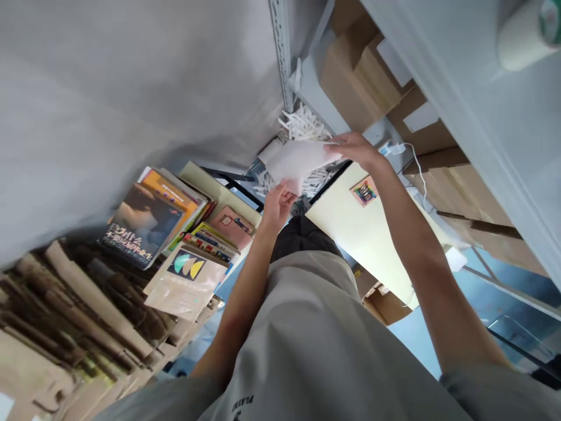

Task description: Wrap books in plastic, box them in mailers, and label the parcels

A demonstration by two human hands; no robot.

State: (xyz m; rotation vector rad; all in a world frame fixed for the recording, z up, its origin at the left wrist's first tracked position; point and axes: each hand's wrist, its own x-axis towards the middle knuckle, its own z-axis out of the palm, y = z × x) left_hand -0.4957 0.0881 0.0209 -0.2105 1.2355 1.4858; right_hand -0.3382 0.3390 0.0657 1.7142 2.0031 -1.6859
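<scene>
Your white sheet (289,159) is up between both hands, above a heap of shredded paper strips (305,123). It looks like paper — light, limp and easily creased or torn — so it should weigh next to nothing and sag wherever it isn't supported. Take it by opposite edges, as you have it: your left hand (277,206) pinches the near edge, thumb against curled fingers, while your right hand (356,148) has the far corner between thumb and nearly straight fingers. A light pinch ought to do (a dry sheet may slide if you slacken).

As for containers, you can't tell from here whether the strips sit in a bin or lie loose. Cardboard boxes (350,88) fill the shelving on your right, their contents hidden. A lower carton (392,307), beside the cream tabletop (339,225), has flaps raised — something whitish shows inside, too small to name.
</scene>
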